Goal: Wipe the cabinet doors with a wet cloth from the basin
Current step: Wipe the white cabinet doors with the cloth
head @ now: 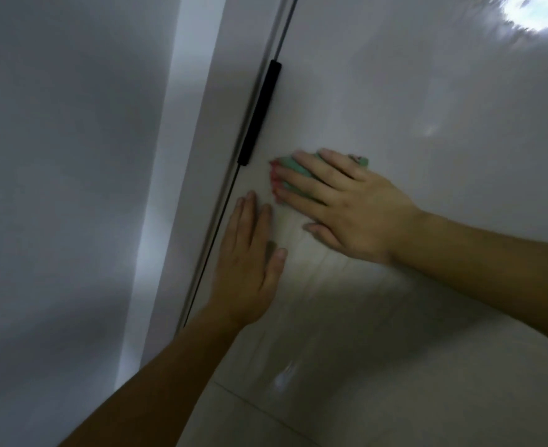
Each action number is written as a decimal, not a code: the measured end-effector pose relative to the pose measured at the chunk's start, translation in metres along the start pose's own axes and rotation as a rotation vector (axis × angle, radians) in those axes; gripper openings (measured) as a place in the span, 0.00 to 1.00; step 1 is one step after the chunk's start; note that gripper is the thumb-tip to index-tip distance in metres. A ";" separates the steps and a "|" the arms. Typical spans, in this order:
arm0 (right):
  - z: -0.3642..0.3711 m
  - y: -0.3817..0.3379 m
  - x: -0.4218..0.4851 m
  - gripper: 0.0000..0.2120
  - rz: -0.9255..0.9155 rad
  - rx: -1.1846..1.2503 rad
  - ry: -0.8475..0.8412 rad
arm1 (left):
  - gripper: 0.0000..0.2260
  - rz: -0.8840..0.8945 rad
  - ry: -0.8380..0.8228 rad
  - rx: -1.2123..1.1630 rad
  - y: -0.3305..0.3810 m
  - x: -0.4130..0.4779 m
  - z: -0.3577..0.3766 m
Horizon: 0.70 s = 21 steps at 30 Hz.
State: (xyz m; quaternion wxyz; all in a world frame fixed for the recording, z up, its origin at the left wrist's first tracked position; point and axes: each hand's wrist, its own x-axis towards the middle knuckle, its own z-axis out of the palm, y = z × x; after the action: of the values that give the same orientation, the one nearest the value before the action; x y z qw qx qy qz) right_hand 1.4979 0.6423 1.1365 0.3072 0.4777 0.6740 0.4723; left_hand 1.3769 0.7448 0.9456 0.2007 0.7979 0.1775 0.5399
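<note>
We saw right hand flat on green cloth, fingers straight and spread, pressing it against glossy cabinet door just right of black handle. Left hand lay flat on same door below handle, fingers straight, holding nothing, beside door seam. We judged good wipe needed even palm pressure, overlapping strokes, cloth run up to seam and round handle, left hand bracing door. Basin not in view; we couldn't tell its contents.

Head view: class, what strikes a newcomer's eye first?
The right hand presses a red-edged green cloth flat on the glossy white cabinet door, mid-frame. The left hand lies flat beside it, below a slim black bar handle on the door's edge.
</note>
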 end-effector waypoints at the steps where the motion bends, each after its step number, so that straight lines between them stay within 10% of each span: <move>1: 0.003 -0.005 -0.015 0.31 -0.036 0.003 -0.017 | 0.31 0.000 -0.001 0.006 0.001 -0.002 0.001; 21: 0.014 -0.026 0.004 0.30 -0.048 0.006 0.009 | 0.30 -0.076 0.029 -0.058 -0.010 -0.042 0.030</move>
State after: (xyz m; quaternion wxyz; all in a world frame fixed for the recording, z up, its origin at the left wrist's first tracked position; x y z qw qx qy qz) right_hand 1.4995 0.6479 1.1078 0.3142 0.4603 0.6880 0.4648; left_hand 1.3891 0.7285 0.8971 0.2414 0.7765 0.1948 0.5485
